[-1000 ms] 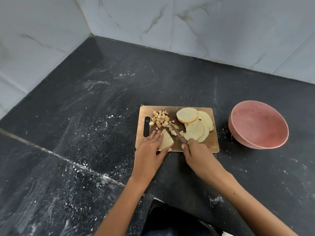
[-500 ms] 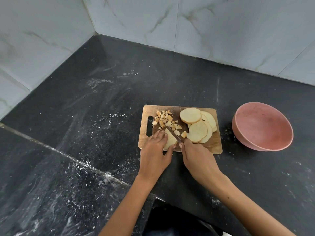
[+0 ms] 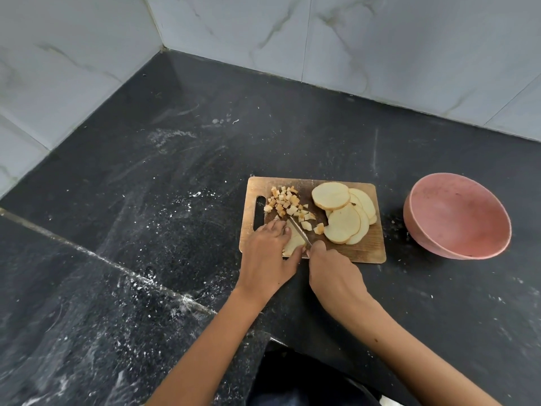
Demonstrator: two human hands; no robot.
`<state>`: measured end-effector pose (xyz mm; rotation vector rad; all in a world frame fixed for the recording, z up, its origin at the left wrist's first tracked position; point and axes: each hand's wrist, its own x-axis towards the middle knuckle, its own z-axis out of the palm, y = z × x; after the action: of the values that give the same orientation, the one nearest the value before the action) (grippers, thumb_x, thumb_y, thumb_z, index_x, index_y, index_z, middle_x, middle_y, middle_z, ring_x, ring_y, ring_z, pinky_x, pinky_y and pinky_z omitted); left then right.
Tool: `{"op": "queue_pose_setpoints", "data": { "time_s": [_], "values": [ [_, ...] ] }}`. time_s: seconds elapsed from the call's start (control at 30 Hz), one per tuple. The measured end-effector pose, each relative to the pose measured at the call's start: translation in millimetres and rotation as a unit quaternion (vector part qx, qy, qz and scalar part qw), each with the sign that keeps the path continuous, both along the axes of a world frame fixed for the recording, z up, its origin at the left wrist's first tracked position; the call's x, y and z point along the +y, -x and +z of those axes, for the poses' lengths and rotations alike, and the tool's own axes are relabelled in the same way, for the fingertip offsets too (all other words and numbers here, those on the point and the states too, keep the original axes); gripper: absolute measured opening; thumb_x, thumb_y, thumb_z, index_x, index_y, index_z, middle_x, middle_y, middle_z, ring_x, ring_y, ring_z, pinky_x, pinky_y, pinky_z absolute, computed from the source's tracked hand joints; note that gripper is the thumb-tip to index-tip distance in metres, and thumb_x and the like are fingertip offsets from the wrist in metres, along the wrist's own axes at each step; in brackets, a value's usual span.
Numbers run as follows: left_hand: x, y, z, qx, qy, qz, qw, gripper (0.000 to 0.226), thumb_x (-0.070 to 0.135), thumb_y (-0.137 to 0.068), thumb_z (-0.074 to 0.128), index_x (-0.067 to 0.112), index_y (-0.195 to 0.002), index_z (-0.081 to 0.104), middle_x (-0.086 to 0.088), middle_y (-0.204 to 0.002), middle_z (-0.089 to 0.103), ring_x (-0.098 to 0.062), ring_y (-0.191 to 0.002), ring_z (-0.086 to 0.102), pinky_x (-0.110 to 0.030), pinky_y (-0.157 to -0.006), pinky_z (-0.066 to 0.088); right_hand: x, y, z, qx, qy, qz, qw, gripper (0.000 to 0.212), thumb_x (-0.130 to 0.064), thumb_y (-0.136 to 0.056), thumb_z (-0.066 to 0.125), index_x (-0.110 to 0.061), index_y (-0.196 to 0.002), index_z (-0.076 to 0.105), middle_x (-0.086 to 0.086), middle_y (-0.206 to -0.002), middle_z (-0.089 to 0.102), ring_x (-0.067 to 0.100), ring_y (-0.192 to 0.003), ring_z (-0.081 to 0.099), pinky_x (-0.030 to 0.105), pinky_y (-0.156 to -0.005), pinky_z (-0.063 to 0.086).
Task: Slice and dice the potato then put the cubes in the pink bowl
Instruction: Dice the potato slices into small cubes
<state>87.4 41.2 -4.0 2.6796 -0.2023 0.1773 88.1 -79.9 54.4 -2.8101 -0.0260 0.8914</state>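
Fingers of our left hand [image 3: 268,253] lie nearly straight on the potato slice [image 3: 292,243] being cut, pressing it flat so it cannot slide, fingertips kept just clear of the blade. Our right hand [image 3: 332,273] curls round the knife [image 3: 299,231] handle, the blade angled across that slice, which sits at the near left corner of the cutting board [image 3: 369,250]. Just beyond it lie the finished cubes [image 3: 285,203], pushed aside to leave room. Uncut slices [image 3: 342,215] overlap on the board's right half, within reach. Well right of the board stands the pink bowl [image 3: 456,215], holding no cubes yet.
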Motion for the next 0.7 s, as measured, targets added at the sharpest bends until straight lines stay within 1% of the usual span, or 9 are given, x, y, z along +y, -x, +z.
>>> {"op": "queue_pose_setpoints", "data": {
  "time_s": [0.1,0.17,0.23,0.27,0.33,0.4,0.57,0.63,0.7],
  "values": [
    [0,0,2,-0.005,-0.007,-0.005,1.0,0.05,0.042,-0.085,0.045,0.005,-0.099,0.075,-0.007,-0.105,0.072,-0.02,-0.1,0.067,-0.033,-0.086,0.054,-1,2,0,0.01,0.004,-0.007,1.0,0.016,-0.013,-0.1,0.039,-0.013,-0.116,0.04,0.01,-0.113,0.06,0.027,-0.101,0.062,0.036,-0.077,0.048],
    [1,0,3,-0.016,-0.011,-0.009,1.0,0.05,0.042,-0.085,0.044,0.006,-0.097,0.076,-0.006,-0.102,0.072,-0.019,-0.097,0.067,-0.032,-0.083,0.055,3,-3,-1,-0.002,-0.004,-0.011,1.0,0.018,-0.015,-0.101,0.04,-0.012,-0.118,0.041,0.009,-0.112,0.06,0.026,-0.102,0.061,0.036,-0.08,0.049],
    [0,-1,3,-0.025,-0.015,-0.014,0.999,0.047,0.041,-0.086,0.044,0.007,-0.094,0.076,-0.005,-0.099,0.072,-0.019,-0.092,0.067,-0.031,-0.079,0.055,6,-6,-2,-0.01,-0.01,-0.01,1.0,0.02,-0.015,-0.101,0.04,-0.012,-0.121,0.041,0.009,-0.113,0.06,0.026,-0.103,0.061,0.035,-0.079,0.049],
    [1,-1,3,-0.03,-0.024,-0.012,0.999,0.044,0.039,-0.086,0.047,0.008,-0.093,0.076,-0.005,-0.098,0.072,-0.019,-0.091,0.068,-0.03,-0.078,0.054,6,-6,-2,-0.005,-0.008,-0.007,1.0,0.021,-0.014,-0.1,0.041,-0.012,-0.121,0.041,0.009,-0.113,0.06,0.026,-0.103,0.061,0.035,-0.077,0.047],
    [1,-1,1,-0.042,-0.036,-0.006,0.998,0.03,0.033,-0.082,0.065,0.008,-0.092,0.076,-0.005,-0.098,0.073,-0.019,-0.092,0.069,-0.028,-0.08,0.053,1,-2,-3,0.017,0.004,0.002,1.0,0.021,-0.011,-0.099,0.043,-0.012,-0.119,0.039,0.01,-0.113,0.06,0.026,-0.102,0.061,0.034,-0.074,0.045],
    [1,-1,-1,-0.036,-0.039,-0.006,0.999,0.03,0.028,-0.075,0.078,0.006,-0.095,0.076,-0.007,-0.101,0.073,-0.022,-0.096,0.069,-0.031,-0.082,0.054,-5,5,-2,0.037,0.018,0.005,0.999,0.022,-0.008,-0.097,0.044,-0.014,-0.116,0.036,0.01,-0.112,0.06,0.027,-0.1,0.061,0.035,-0.073,0.044],
    [1,-1,-2,-0.037,-0.05,-0.008,0.998,0.033,0.025,-0.072,0.082,0.004,-0.096,0.075,-0.009,-0.102,0.073,-0.024,-0.097,0.069,-0.035,-0.083,0.055,0,-3,-5,0.008,0.0,0.001,1.0,0.019,-0.012,-0.099,0.043,-0.013,-0.117,0.04,0.011,-0.113,0.059,0.027,-0.102,0.061,0.036,-0.077,0.047],
    [0,-2,-2,-0.04,-0.052,-0.01,0.998,0.033,0.024,-0.072,0.082,0.003,-0.096,0.075,-0.01,-0.103,0.072,-0.024,-0.098,0.069,-0.034,-0.086,0.054,1,-6,-7,-0.003,-0.008,0.007,1.0,0.019,-0.012,-0.099,0.041,-0.012,-0.119,0.04,0.01,-0.113,0.06,0.027,-0.102,0.061,0.035,-0.075,0.045],
    [-1,-1,-4,-0.039,-0.062,-0.009,0.997,0.033,0.026,-0.075,0.079,0.002,-0.098,0.075,-0.011,-0.105,0.072,-0.025,-0.101,0.068,-0.034,-0.089,0.052,-4,-1,-7,0.011,0.002,0.014,1.0,0.02,-0.011,-0.099,0.042,-0.013,-0.119,0.038,0.01,-0.112,0.06,0.027,-0.101,0.061,0.034,-0.072,0.044]
  ]
}}
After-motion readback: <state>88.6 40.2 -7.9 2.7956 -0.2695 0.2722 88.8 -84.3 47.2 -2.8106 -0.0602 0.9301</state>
